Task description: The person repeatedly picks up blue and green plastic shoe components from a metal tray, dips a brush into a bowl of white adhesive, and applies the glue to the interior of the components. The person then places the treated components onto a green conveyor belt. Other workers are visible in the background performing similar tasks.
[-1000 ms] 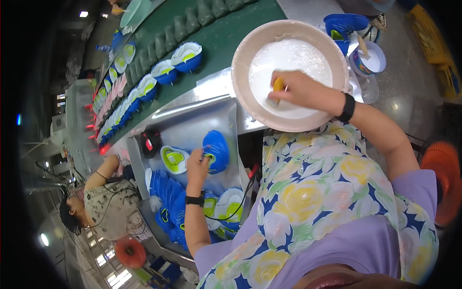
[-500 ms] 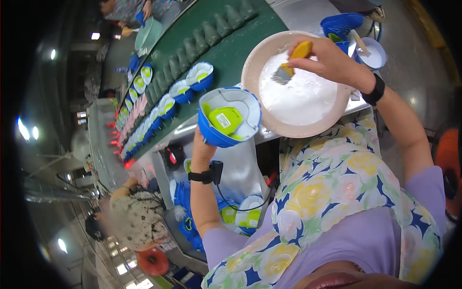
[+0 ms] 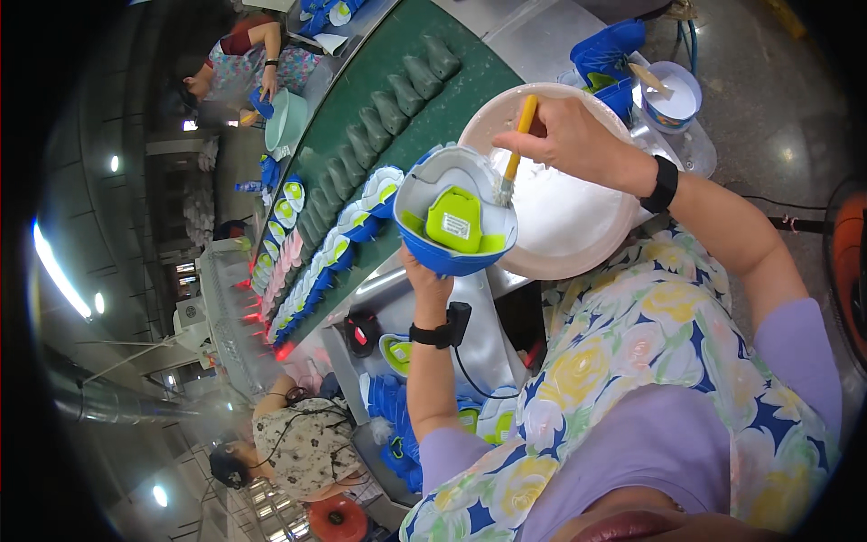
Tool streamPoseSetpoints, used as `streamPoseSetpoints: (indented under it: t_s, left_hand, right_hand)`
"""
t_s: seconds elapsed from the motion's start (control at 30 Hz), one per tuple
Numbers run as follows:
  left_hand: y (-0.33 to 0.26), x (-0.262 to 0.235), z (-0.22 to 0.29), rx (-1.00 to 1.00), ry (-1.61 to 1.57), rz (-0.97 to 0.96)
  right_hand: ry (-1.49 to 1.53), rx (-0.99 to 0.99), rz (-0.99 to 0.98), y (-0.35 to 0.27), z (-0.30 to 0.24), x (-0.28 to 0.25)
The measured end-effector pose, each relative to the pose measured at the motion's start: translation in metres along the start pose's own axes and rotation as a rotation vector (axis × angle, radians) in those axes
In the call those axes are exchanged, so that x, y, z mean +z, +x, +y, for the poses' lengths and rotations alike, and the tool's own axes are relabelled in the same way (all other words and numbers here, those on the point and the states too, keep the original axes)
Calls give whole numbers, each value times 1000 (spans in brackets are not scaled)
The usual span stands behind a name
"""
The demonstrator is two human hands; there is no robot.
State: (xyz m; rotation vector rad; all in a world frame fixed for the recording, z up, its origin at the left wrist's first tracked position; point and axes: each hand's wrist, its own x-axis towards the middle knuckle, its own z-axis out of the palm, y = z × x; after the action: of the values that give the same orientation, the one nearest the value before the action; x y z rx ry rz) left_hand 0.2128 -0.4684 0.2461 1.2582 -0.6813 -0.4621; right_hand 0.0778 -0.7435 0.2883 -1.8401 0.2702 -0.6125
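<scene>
My left hand (image 3: 426, 278) is closed around the underside of a blue shoe upper (image 3: 465, 262), its white bottom turned up with a lime-green piece and a label in the middle. My right hand (image 3: 582, 149) grips a yellow-handled brush (image 3: 519, 135), bristles down. The bristle tip is at the upper's right rim; whether it touches is hard to tell. Behind and right of the upper stands a pale pink basin (image 3: 562, 265) holding white liquid (image 3: 560, 221).
On the green conveyor belt (image 3: 379, 54) stand grey lasts (image 3: 391, 116) and a row of blue-and-white uppers (image 3: 361, 224). More uppers lie in a metal bin (image 3: 483, 312) below. A small tub (image 3: 682, 104) with a brush stands beyond the basin. Co-workers (image 3: 302, 443) are at the left.
My right hand has brought the brush from the liquid leftward to the upper's rim, its handle now more upright. The whole view has shifted; the upper sits closer to the basin.
</scene>
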Motion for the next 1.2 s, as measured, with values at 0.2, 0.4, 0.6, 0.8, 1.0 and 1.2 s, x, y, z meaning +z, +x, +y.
streamPoseSetpoints:
  t_s: [0.2, 0.4, 0.6, 0.8, 1.0, 1.2]
  left_hand:
    - [12, 13, -1, 324, 414, 64]
    - [27, 18, 8, 471, 858, 93]
    - [8, -45, -21, -721, -701, -122]
    - [-19, 29, -31, -881, -817, 46]
    - [-17, 27, -25, -734, -683, 36]
    - [-6, 29, -14, -635, -471, 67]
  right_hand:
    - [209, 226, -74, -16, 4, 8]
    - [314, 236, -111, -18, -5, 1]
    - [220, -67, -79, -12, 3, -14]
    - [182, -600, -184, -11, -5, 10]
    - [-21, -320, -261, -6, 7, -4]
    - [-136, -84, -278, -8, 15, -37]
